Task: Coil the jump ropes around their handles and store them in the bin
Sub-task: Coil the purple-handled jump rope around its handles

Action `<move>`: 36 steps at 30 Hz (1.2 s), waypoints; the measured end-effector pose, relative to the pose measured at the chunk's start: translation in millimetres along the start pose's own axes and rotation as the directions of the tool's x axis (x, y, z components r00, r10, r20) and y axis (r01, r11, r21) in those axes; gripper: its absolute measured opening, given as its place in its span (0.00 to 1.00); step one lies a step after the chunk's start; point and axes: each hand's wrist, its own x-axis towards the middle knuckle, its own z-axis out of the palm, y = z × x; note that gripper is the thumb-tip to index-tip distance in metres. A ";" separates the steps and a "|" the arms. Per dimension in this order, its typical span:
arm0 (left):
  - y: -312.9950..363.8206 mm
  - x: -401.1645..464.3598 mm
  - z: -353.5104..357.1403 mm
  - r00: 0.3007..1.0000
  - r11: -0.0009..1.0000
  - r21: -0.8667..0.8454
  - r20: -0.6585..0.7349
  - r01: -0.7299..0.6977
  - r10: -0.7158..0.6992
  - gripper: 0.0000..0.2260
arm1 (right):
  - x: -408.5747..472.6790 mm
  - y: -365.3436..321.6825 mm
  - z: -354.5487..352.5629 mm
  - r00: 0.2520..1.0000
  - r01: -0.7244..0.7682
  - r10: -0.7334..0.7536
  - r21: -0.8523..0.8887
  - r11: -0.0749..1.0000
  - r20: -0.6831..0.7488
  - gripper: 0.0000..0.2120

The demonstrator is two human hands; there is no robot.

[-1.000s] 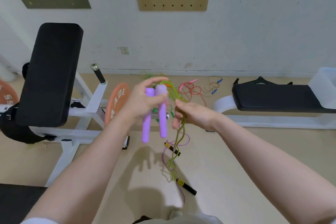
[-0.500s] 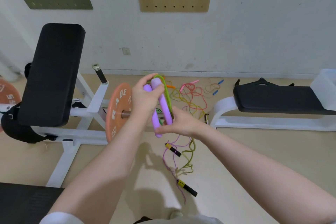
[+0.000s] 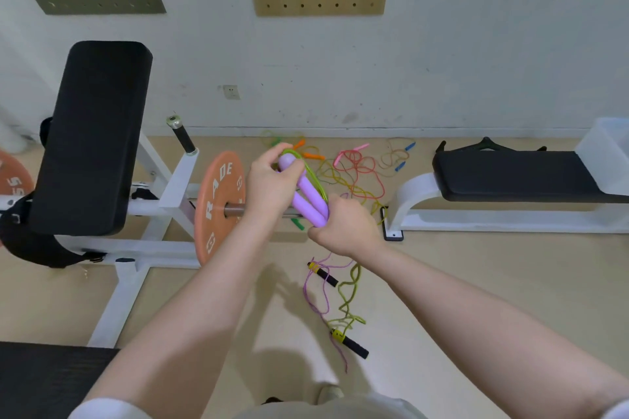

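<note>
Two purple handles (image 3: 308, 196) lie side by side, tilted, with a yellow-green rope (image 3: 315, 177) looped over their top end. My left hand (image 3: 270, 182) grips the handles near the top. My right hand (image 3: 345, 226) holds their lower end, fingers curled around the rope there. The rope's loose part (image 3: 349, 299) hangs down to the floor. A purple rope with black handles (image 3: 350, 347) lies on the floor below. More ropes, orange (image 3: 313, 156), pink (image 3: 355, 167) and blue-handled (image 3: 400, 160), lie tangled by the wall. The translucent bin (image 3: 606, 153) stands on the right bench.
A flat black bench (image 3: 510, 177) on a white frame stands at the right. At the left is an inclined black bench (image 3: 92, 136) with an orange weight plate (image 3: 219, 204) on a bar. A second orange plate (image 3: 13, 177) shows at the left edge.
The handles have tilted from upright to slanting. My right hand has moved from beside the hanging rope to the handles' lower end, and rope now runs over their top.
</note>
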 end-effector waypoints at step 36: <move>-14.1 -6.5 -24.0 0.901 0.741 0.656 0.397 -0.144 -0.176 0.06 | -24.7 21.5 -16.1 0.791 -0.208 -0.333 0.737 0.643 0.513 0.17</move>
